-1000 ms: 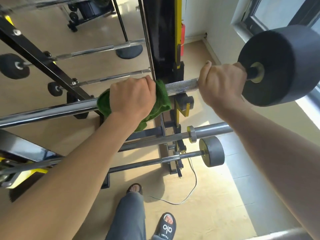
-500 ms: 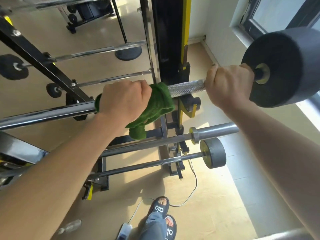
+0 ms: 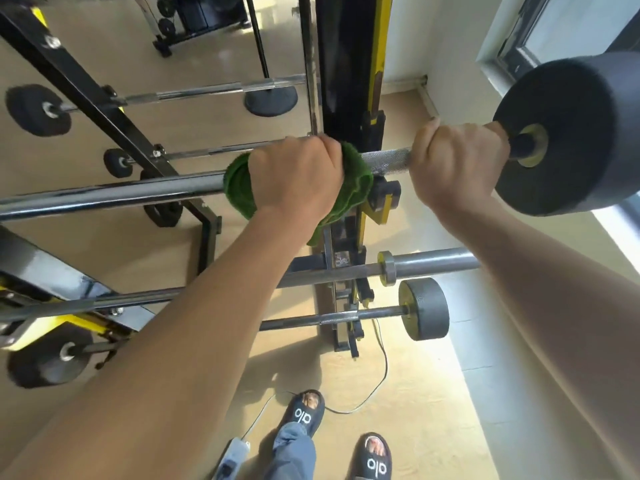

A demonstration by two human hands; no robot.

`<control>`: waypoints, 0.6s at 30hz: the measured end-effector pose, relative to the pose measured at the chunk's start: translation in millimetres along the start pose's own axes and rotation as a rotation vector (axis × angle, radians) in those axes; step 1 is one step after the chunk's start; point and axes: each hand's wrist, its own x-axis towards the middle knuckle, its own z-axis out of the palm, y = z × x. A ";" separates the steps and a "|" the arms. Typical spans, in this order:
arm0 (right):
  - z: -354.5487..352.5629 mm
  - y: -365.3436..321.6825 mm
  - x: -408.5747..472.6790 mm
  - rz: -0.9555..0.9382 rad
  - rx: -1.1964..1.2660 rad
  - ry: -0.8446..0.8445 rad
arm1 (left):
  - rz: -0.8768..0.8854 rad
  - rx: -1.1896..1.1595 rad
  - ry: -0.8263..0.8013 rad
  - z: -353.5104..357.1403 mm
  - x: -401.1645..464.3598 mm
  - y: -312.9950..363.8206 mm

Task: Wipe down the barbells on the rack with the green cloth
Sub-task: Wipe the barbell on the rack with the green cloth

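The top barbell [image 3: 114, 194] runs off the left edge, its middle hidden under the green cloth [image 3: 353, 181], crumpled around the shaft. Your left hand [image 3: 298, 178] grips that cloth; your right hand [image 3: 457, 164] clenches the knurled section beside the dark weight [image 3: 571, 133].

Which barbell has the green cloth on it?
The top steel barbell, gripped by both hands; the green cloth wraps it. The lower bars are bare.

You get bright daylight from the window [image 3: 568, 32] at upper right, laying a sunlit patch across the floor [image 3: 433, 393] with soft shadows. Glare streaks the chrome bar [image 3: 114, 194]. Wide-angle bending warps your frame edges; near forearms look soft.
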 end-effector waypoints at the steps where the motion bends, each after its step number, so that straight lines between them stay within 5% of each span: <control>1: -1.8 0.3 -1.0 -0.040 0.004 -0.029 | -0.010 -0.015 -0.007 0.7 0.2 8.1; 5: -6.0 5.5 -1.8 -0.137 -0.026 -0.134 | 0.018 -0.038 -0.019 1.2 0.9 1.5; 12: -3.7 8.7 3.4 -0.145 -0.081 -0.246 | 0.429 0.115 -0.013 -1.0 -23.0 -43.3; 18: -1.7 5.6 3.2 -0.029 -0.063 -0.197 | 0.171 0.250 -0.048 6.2 -21.1 -34.3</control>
